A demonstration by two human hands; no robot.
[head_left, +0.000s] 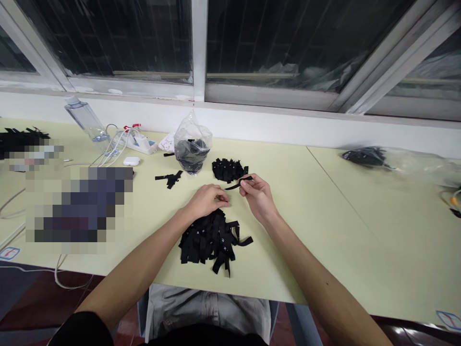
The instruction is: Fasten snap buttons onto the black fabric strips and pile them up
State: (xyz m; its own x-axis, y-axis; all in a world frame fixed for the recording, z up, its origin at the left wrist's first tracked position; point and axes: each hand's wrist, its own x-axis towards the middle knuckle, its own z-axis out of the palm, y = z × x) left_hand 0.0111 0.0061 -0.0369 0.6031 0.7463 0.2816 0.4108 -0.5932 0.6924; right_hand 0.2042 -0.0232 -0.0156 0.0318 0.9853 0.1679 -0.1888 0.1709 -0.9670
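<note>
My right hand [258, 197] pinches a single black fabric strip [239, 183] between thumb and fingers, holding it just above the table. My left hand [206, 201] rests with curled fingers on the far edge of a loose heap of black strips [211, 240] lying close to me; whether it grips a strip I cannot tell. A smaller, neater pile of black strips [228, 169] sits just beyond both hands. Two or three stray strips [170, 178] lie to the left of that pile.
A clear plastic bag [192, 146] with dark strips stands behind the piles. A water bottle [87, 120], white cables, a power strip [140, 142] and a small white case [131, 161] lie at the left. Another bag of black pieces [365, 156] lies far right. The pale green table [324, 216] meets a windowed wall.
</note>
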